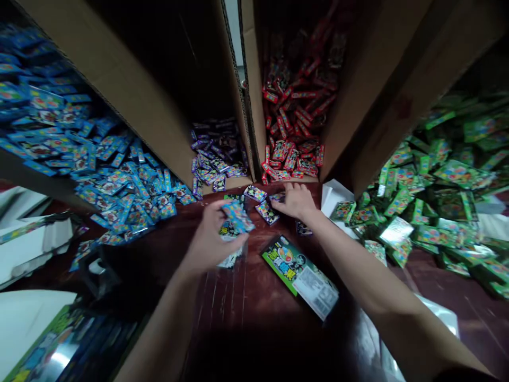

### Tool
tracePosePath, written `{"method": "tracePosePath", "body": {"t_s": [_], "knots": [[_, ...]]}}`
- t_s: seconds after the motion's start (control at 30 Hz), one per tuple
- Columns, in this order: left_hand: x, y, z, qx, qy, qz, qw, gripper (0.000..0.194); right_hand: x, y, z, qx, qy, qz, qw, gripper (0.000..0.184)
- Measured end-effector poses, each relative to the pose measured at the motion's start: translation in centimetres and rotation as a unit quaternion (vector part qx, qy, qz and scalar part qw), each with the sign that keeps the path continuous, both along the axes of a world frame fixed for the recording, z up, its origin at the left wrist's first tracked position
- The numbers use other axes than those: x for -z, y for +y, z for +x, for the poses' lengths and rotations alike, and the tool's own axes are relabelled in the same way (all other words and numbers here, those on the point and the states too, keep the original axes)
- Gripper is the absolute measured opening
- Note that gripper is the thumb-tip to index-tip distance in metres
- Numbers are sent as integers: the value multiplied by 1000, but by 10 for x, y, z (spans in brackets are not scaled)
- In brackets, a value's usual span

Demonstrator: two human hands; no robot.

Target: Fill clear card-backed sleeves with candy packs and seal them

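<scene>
My left hand (210, 239) grips a small blue printed packet (238, 215) between thumb and fingers. It is held over a green-and-black printed packet (228, 229), whose lower part shows past the fingers. My right hand (296, 201) reaches to the table in front of the boxes. Its thumb and fingers close around a small purple packet (278, 197), mostly covered by the hand. Beside it lie two more purple packets, one nearer the middle (266, 212) and one farther back (255, 193). A flat green-and-black package (300, 276) with a white label lies below, between my forearms.
Open cardboard boxes hold small purple packets (220, 159) and red packets (294, 132) at the back. Blue packets (119, 185) spill onto the table at left, green packets (413, 196) at right. A stack of white-backed printed sheets (35, 249) lies far left.
</scene>
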State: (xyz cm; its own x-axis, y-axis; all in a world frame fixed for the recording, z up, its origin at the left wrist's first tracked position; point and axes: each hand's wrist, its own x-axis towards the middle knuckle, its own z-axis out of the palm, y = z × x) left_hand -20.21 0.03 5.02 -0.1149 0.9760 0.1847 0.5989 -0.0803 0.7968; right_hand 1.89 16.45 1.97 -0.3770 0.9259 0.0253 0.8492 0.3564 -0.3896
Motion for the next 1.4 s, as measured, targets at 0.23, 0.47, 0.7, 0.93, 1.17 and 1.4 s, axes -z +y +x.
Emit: {"method": "tracePosePath", "body": {"t_s": [0.23, 0.47, 0.7, 0.93, 1.17, 1.4], "knots": [[32, -19, 94, 190, -150, -5, 970, 89, -17, -102, 144, -132, 174, 13, 976, 84], [61, 7, 181, 311, 87, 23, 946, 84, 9, -196, 222, 24, 260, -6, 965, 67], [50, -13, 131, 152, 330, -3, 932, 58, 44, -217, 203, 28, 287, -36, 957, 50], [35, 7, 145, 288, 336, -45, 896, 63, 44, -205, 188, -72, 81, 9, 994, 98], [49, 19, 172, 297, 257, -93, 915, 91, 45, -196, 193, -38, 94, -2, 995, 95], [51, 24, 170, 377, 275, -70, 882, 112, 52, -184, 189, -79, 123, -22, 989, 116]]}}
